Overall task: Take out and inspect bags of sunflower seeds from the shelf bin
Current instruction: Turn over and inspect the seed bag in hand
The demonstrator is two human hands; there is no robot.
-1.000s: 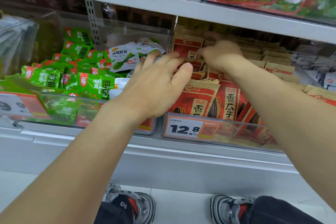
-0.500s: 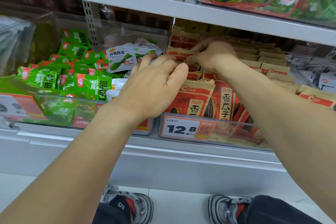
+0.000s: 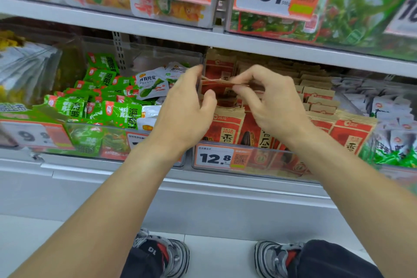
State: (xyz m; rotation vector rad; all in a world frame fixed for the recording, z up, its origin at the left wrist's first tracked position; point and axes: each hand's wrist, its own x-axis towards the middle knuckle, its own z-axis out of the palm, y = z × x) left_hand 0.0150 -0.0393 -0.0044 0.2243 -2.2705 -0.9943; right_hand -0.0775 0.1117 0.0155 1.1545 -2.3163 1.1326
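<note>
1. Head view: the lifted sunflower seed bag [image 3: 222, 82] is motion-blurred and partly hidden by fingers; its print cannot be read.
2. The left hand [image 3: 187, 110] pinches the bag's left edge, its grip nearly closed between thumb and fingers.
3. The right hand [image 3: 274, 99] pinches the bag's right edge, fingers curled.
4. The bag hangs just above the clear plastic shelf bin [image 3: 259, 162], packed with flat red-and-kraft paper bags.
5. Glossy green packets [image 3: 117, 113] fill the neighbouring bin.
</note>
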